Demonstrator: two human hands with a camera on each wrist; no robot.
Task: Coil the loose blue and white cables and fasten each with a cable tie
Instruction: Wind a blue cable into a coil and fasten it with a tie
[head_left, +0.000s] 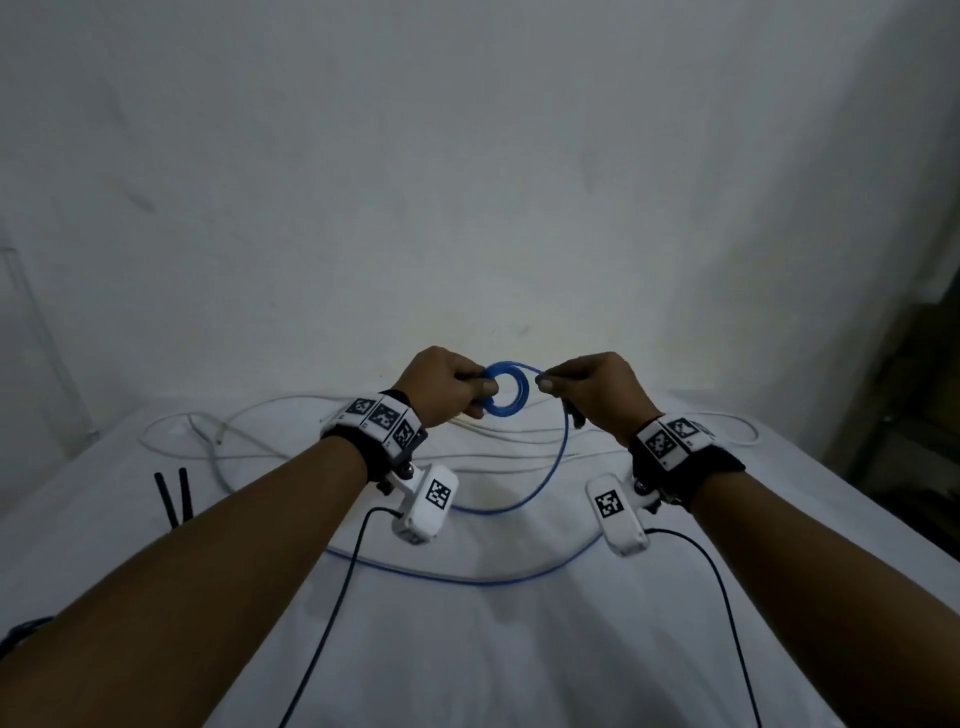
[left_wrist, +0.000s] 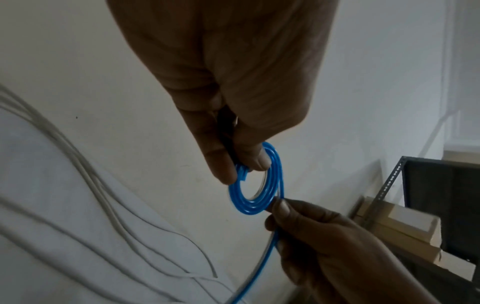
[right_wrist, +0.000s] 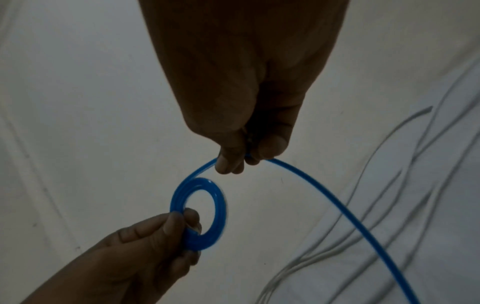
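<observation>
While my left hand (head_left: 445, 387) pinches the small blue coil (head_left: 506, 389) between thumb and fingers, my right hand (head_left: 592, 392) pinches the running blue cable (head_left: 558, 467) just at the coil's 3 o'clock. The coil is held in the air above the white sheet (head_left: 519, 649); the loose rest lies toward 6 o'clock. I think the tight turns can spring open if my left pinch weakens. A pull from the right could also twist the ring. The white cable (head_left: 249, 447) lies behind, and I judge the tail may catch it.
</observation>
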